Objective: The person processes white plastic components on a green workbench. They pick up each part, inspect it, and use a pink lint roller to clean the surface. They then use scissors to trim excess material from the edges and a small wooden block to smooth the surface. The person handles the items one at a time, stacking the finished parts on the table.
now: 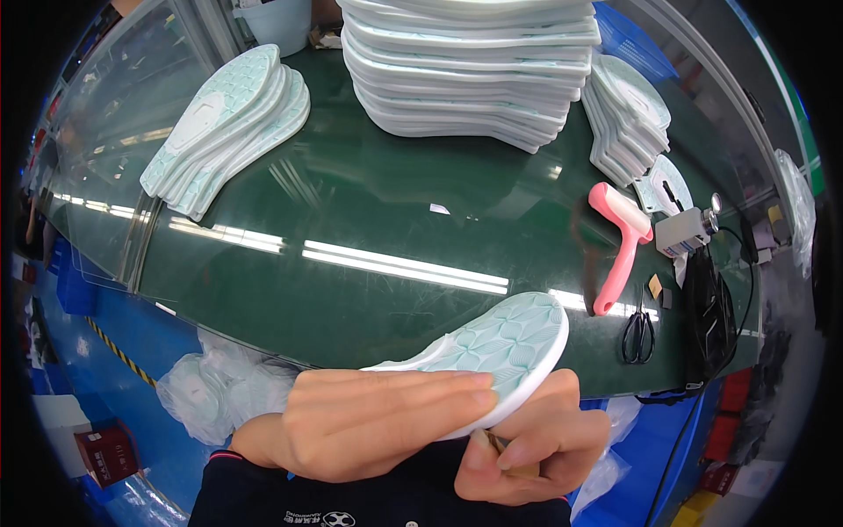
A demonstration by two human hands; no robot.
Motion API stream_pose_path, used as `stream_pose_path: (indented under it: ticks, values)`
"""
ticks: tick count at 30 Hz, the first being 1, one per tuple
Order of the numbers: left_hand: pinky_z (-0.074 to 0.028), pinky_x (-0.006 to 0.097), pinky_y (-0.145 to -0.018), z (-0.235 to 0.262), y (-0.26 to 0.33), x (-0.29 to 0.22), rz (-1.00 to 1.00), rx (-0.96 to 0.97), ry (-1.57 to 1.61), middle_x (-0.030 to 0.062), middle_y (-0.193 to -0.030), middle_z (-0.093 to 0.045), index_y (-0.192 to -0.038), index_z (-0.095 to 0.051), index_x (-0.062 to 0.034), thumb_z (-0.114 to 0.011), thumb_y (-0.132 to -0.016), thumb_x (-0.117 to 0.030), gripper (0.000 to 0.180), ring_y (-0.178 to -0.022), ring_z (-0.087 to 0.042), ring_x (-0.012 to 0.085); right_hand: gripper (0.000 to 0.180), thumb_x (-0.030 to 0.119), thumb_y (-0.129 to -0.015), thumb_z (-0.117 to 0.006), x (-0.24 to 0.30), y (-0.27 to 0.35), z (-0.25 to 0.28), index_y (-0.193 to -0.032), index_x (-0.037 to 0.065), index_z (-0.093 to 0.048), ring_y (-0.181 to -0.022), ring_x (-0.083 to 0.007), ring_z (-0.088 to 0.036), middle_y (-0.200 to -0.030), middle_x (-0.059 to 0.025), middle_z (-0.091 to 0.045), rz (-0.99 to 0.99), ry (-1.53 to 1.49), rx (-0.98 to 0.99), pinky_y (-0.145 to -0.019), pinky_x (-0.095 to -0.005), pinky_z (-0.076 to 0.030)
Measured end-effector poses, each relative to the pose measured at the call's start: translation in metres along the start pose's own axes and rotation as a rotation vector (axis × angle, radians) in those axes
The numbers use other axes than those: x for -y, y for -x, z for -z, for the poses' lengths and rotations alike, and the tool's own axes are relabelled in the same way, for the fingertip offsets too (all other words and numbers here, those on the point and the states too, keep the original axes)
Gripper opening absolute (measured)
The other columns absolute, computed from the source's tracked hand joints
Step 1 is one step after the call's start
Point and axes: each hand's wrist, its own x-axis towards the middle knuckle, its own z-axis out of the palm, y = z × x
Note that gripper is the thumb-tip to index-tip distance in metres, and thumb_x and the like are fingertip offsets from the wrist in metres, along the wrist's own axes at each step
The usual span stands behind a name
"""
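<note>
A shoe sole point(496, 342), white-edged with a pale green leaf-like tread, is held near the front edge of the table. My left hand point(378, 422) is closed on it, fingers stretched flat across the tread. Close against the sole's lower right edge is my right hand point(540, 439), its fingers curled in a pinch. Between that thumb and fingers shows a small yellowish-brown piece point(499, 442), mostly hidden, whose kind I cannot make out.
On the green table point(369, 202) stand a tall stack of soles point(465, 79) and smaller stacks at left point(228, 123) and right point(623, 114). A pink-handled lint roller point(619, 250), black scissors point(638, 336) and a black bag point(709, 307) lie to the right.
</note>
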Motion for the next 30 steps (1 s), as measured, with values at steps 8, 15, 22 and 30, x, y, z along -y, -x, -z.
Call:
stream_pose_path:
  ticks: [8,15,22,30]
  values:
    - [-0.055,0.028,-0.059,0.002,0.0,0.001,0.007,0.028,0.045,0.0139,-0.084,-0.067,-0.089,-0.064,-0.0004,-0.071,-0.062,0.002,0.028,-0.074,-0.067,0.0238,0.034,-0.015,-0.051,-0.07,-0.001,-0.001,0.008,-0.075,0.004,-0.055,-0.067,-0.0182,-0.056,-0.068,-0.0049,-0.058,-0.069,-0.105,0.097,-0.059,-0.0284,-0.044]
    - [-0.055,0.028,-0.06,0.005,0.0,0.006,-0.045,0.079,0.08,0.0171,-0.085,-0.066,-0.091,-0.062,0.0019,-0.071,-0.062,0.004,0.031,-0.076,-0.067,0.0245,0.031,-0.011,-0.051,-0.072,0.0,0.002,0.008,-0.073,0.005,-0.057,-0.073,-0.0189,-0.055,-0.071,-0.0052,-0.059,-0.114,-0.181,0.034,-0.063,-0.0277,-0.043]
    - [-0.055,0.027,-0.059,0.005,0.001,0.003,-0.055,0.058,0.027,0.0173,-0.084,-0.066,-0.091,-0.062,0.0022,-0.07,-0.063,0.003,0.029,-0.074,-0.067,0.0245,0.027,-0.007,-0.049,-0.073,0.002,0.001,0.011,-0.067,0.008,-0.06,-0.075,-0.0183,-0.056,-0.069,-0.0009,-0.06,-0.14,-0.029,0.08,-0.063,-0.0267,-0.043]
    - [-0.055,0.028,-0.058,0.001,0.001,0.003,-0.058,0.007,-0.002,0.0167,-0.082,-0.066,-0.088,-0.062,0.0008,-0.072,-0.063,0.001,0.027,-0.07,-0.067,0.0245,0.027,-0.014,-0.053,-0.07,0.0,-0.009,0.005,-0.069,0.002,-0.056,-0.061,-0.0187,-0.055,-0.064,-0.0092,-0.057,-0.036,-0.05,0.019,-0.057,-0.0299,-0.044]
